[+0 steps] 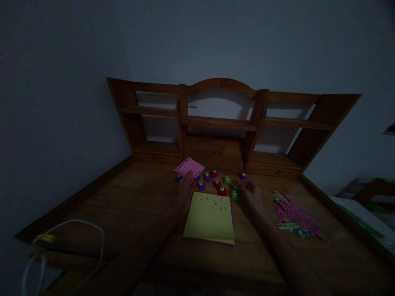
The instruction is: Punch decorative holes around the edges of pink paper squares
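My left hand (pixel 185 187) pinches a pink sheet of paper (pixel 189 166) by its near edge. A row of punched holes runs along the sheet's borders. My right hand (pixel 251 192) is curled beside a green craft punch (pixel 235 195); what its fingers hold is too dark to make out. Between the hands stand several small punches with white, dark-centred tops: a red punch (pixel 222 191), a purple punch (pixel 201 186) and others. A stack of yellow paper (pixel 210 220) lies in front of them, with pink paper bits (pixel 215 202) scattered over its far part.
To the right lies a heap of pink, yellow and blue paper strips (pixel 296 213). A wooden shelf unit (pixel 219 123) rises along the back of the wooden desk (pixel 132 201). A white cable (pixel 102 238) loops over the left front edge. The light is dim.
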The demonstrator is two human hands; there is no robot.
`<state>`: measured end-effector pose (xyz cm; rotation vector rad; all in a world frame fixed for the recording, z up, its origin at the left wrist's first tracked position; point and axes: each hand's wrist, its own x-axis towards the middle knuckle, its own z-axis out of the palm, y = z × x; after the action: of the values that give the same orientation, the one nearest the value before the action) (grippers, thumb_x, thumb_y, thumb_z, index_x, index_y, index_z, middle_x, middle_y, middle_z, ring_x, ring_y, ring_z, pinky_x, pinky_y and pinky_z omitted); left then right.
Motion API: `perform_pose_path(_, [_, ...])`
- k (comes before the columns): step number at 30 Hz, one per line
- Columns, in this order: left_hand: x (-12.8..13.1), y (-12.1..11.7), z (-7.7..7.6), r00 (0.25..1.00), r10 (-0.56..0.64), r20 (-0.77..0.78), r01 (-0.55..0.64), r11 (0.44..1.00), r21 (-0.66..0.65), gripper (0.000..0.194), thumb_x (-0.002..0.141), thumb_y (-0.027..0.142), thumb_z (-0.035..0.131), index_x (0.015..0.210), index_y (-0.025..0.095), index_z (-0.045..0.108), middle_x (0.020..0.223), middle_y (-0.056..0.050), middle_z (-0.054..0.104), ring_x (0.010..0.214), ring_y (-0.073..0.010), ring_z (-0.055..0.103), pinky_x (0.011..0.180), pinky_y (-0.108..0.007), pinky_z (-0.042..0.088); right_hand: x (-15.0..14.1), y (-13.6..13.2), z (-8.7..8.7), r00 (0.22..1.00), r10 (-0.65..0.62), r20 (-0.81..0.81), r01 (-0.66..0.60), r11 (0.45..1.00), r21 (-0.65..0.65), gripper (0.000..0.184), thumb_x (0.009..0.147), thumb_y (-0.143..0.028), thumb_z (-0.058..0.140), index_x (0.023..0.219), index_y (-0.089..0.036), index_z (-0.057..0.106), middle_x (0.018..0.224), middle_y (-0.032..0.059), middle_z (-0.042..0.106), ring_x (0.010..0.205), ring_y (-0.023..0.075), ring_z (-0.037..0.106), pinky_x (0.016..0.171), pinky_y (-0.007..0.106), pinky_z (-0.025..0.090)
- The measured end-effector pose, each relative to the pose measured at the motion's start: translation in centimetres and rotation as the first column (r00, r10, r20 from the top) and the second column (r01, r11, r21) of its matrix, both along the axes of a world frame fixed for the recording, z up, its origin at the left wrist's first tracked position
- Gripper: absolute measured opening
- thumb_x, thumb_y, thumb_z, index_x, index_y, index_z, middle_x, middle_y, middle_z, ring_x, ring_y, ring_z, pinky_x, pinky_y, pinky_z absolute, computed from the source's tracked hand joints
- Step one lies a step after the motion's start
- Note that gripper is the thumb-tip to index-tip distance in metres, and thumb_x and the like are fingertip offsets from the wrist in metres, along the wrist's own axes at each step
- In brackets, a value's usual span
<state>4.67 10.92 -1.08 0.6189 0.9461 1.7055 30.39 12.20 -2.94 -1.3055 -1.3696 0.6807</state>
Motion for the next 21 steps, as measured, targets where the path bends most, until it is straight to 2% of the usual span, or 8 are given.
perform_pose_path(4, [0.4, 0.4, -0.5, 0.999, 0.011, -0.045, -0.012, 1.0, -0.018, 0.021, 0.069, 0.032, 0.071, 0.077, 0.016, 0.06, 0.068, 0.0, 0.06, 0.051, -0.0096, 0.053, 0.045, -0.02, 0.04, 0.1, 0.6, -0.9, 0.981, 0.032, 0.193, -0.033, 0.999, 0.003, 0.026, 0.077, -0.036, 0.058, 0.09, -0.015, 0.064, 0.084, 0.0086, 0.068, 0.075, 0.0218, 0.063, 0.067, 0.031, 0.047])
perform_pose_path(9, [0.3, 0.5, -1.0, 0.985, -0.033, -0.17, 0.036, 0.999, 0.015, 0.024, 0.067, 0.035, 0.072, 0.073, 0.015, 0.061, 0.064, 0.0, 0.06, 0.051, -0.0103, 0.053, 0.046, -0.02, 0.038, 0.1, 0.5, -0.8, 0.972, 0.016, 0.236, -0.014, 1.0, -0.01, 0.024, 0.075, -0.027, 0.057, 0.095, -0.016, 0.064, 0.088, 0.0095, 0.069, 0.078, 0.0223, 0.064, 0.069, 0.032, 0.048])
perform_pose_path(12, [0.1, 0.1, -0.5, 0.952, -0.048, -0.302, 0.058, 0.998, 0.023, 0.031, 0.065, 0.041, 0.074, 0.075, 0.013, 0.064, 0.063, -0.003, 0.063, 0.053, -0.0125, 0.055, 0.046, -0.021, 0.038, 0.2, 0.3, -0.5, 0.963, 0.016, 0.271, -0.015, 1.0, -0.006, 0.026, 0.073, -0.023, 0.056, 0.096, -0.017, 0.065, 0.089, 0.0094, 0.07, 0.078, 0.0222, 0.065, 0.069, 0.032, 0.048])
perform_pose_path(17, [0.2, -0.1, 0.4, 0.902, -0.021, -0.432, 0.046, 0.998, 0.049, 0.036, 0.068, 0.043, 0.073, 0.09, 0.014, 0.07, 0.085, -0.008, 0.07, 0.064, -0.0157, 0.059, 0.054, -0.024, 0.043, 0.4, 0.4, -0.5, 0.95, 0.042, 0.308, -0.042, 0.999, -0.007, 0.024, 0.074, -0.026, 0.056, 0.092, -0.016, 0.068, 0.086, 0.0096, 0.07, 0.075, 0.0215, 0.065, 0.067, 0.03, 0.048])
perform_pose_path(19, [0.3, 0.0, 0.5, 0.889, -0.031, -0.456, 0.048, 0.999, 0.025, 0.034, 0.069, 0.044, 0.072, 0.088, 0.015, 0.07, 0.082, -0.007, 0.069, 0.061, -0.0148, 0.058, 0.053, -0.025, 0.043, 0.5, 0.5, -0.7, 0.948, 0.053, 0.314, -0.05, 0.999, -0.018, 0.024, 0.075, -0.028, 0.055, 0.093, -0.016, 0.067, 0.084, 0.0094, 0.07, 0.073, 0.021, 0.064, 0.065, 0.029, 0.047])
perform_pose_path(21, [0.2, 0.1, 0.5, 0.876, -0.024, -0.483, 0.015, 1.0, -0.023, 0.031, 0.068, 0.045, 0.073, 0.073, 0.015, 0.068, 0.067, -0.005, 0.065, 0.054, -0.0132, 0.053, 0.048, -0.025, 0.04, 0.6, 0.7, -1.0, 0.948, 0.048, 0.314, -0.045, 0.999, -0.017, 0.025, 0.075, -0.028, 0.056, 0.093, -0.015, 0.067, 0.084, 0.0091, 0.07, 0.072, 0.0206, 0.064, 0.064, 0.029, 0.047])
